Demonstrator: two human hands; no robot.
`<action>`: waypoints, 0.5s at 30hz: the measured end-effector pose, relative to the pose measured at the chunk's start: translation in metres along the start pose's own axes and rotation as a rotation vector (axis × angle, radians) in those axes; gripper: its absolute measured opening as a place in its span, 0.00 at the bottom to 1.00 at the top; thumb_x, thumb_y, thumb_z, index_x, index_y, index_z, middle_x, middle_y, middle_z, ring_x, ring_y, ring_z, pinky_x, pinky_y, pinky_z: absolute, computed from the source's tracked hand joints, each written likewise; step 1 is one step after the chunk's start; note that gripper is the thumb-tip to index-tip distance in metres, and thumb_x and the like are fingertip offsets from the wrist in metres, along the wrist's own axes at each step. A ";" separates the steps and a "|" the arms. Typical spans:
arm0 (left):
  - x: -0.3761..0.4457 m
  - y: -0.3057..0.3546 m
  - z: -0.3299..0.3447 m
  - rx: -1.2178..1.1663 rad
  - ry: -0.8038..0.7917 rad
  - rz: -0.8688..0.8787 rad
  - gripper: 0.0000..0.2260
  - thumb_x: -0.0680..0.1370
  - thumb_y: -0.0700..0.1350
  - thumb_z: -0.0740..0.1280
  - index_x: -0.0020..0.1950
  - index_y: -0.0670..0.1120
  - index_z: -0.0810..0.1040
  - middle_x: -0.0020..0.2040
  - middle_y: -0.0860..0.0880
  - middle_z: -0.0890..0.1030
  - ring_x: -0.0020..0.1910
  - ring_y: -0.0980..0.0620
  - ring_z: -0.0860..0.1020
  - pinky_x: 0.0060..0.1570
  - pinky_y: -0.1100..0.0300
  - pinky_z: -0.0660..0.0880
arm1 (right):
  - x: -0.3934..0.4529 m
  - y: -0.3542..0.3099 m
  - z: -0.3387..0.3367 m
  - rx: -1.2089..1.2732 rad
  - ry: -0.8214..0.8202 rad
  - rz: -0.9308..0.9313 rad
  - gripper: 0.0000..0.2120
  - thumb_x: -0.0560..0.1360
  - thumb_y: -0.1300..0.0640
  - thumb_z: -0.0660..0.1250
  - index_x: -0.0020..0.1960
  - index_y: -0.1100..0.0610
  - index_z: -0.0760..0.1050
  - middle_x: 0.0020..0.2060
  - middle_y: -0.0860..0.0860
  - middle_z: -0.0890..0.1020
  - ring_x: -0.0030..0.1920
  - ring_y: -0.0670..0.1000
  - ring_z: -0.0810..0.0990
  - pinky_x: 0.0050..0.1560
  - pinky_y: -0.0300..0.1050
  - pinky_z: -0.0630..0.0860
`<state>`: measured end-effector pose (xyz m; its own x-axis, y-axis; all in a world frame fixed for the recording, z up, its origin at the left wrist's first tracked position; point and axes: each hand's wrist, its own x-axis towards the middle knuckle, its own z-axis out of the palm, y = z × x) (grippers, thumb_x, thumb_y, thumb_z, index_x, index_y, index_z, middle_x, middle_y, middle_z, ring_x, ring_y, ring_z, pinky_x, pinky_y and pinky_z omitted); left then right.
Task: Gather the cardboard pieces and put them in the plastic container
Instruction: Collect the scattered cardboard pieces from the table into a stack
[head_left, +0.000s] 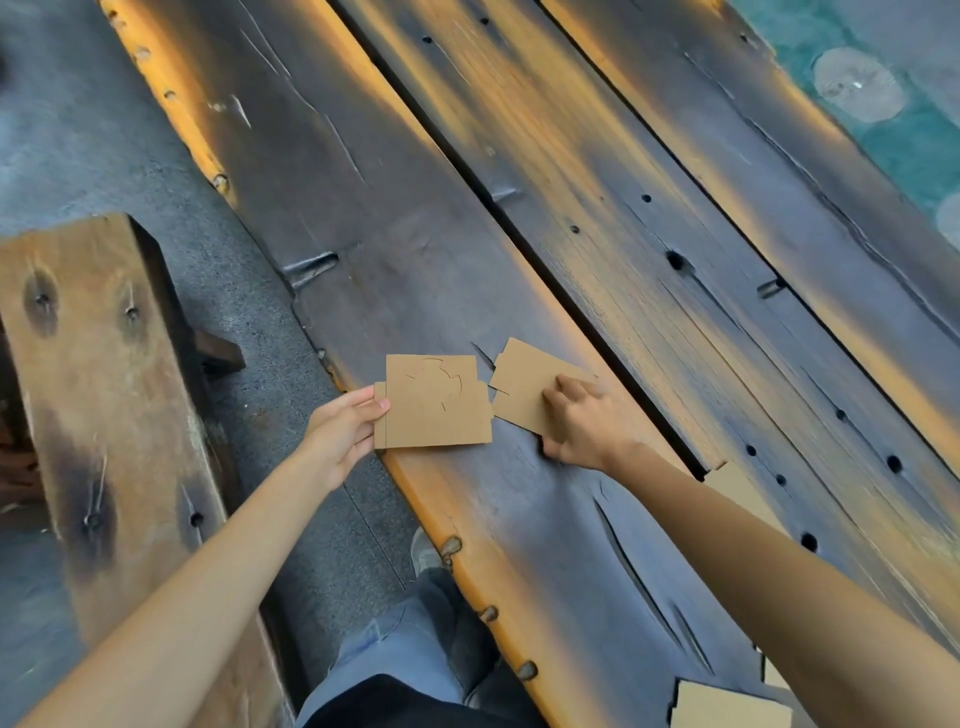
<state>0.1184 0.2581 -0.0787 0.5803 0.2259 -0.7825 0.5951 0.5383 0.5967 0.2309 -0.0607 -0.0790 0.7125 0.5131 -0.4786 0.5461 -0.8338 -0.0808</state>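
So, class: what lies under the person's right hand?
Under the right hand lies a flat cardboard piece on the wooden table. The hand covers its near right corner, so that part cannot be seen.

Dark scorched plank table (597, 218) beside wooden bench (104, 395) on grey floor (78, 135).

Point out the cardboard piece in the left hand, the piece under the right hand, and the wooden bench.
left cardboard piece (434, 410): head view, flat centre.
right cardboard piece (524, 382): head view, bare face.
wooden bench (98, 395): head view, top.
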 end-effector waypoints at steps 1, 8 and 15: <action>0.001 0.001 0.001 0.007 -0.002 0.003 0.12 0.78 0.34 0.70 0.60 0.46 0.82 0.51 0.46 0.89 0.50 0.49 0.87 0.42 0.59 0.85 | -0.001 -0.002 -0.002 -0.040 0.007 -0.023 0.33 0.72 0.40 0.65 0.71 0.57 0.69 0.68 0.56 0.72 0.67 0.59 0.72 0.53 0.53 0.80; 0.001 0.015 0.007 0.031 -0.027 0.036 0.16 0.80 0.35 0.67 0.67 0.45 0.79 0.58 0.44 0.86 0.55 0.48 0.85 0.50 0.54 0.81 | -0.022 0.010 -0.018 -0.070 0.212 -0.092 0.17 0.79 0.48 0.55 0.56 0.58 0.76 0.44 0.53 0.82 0.36 0.59 0.81 0.36 0.51 0.80; -0.008 0.026 0.035 0.068 -0.134 0.064 0.16 0.81 0.36 0.66 0.69 0.44 0.78 0.59 0.44 0.86 0.56 0.48 0.85 0.49 0.55 0.83 | -0.051 0.038 -0.054 0.468 0.568 0.114 0.10 0.82 0.56 0.61 0.55 0.54 0.81 0.40 0.48 0.85 0.37 0.50 0.83 0.38 0.47 0.80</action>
<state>0.1489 0.2417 -0.0511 0.6843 0.1456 -0.7145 0.5880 0.4692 0.6588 0.2394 -0.1074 -0.0103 0.9408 0.3389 0.0089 0.3008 -0.8224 -0.4828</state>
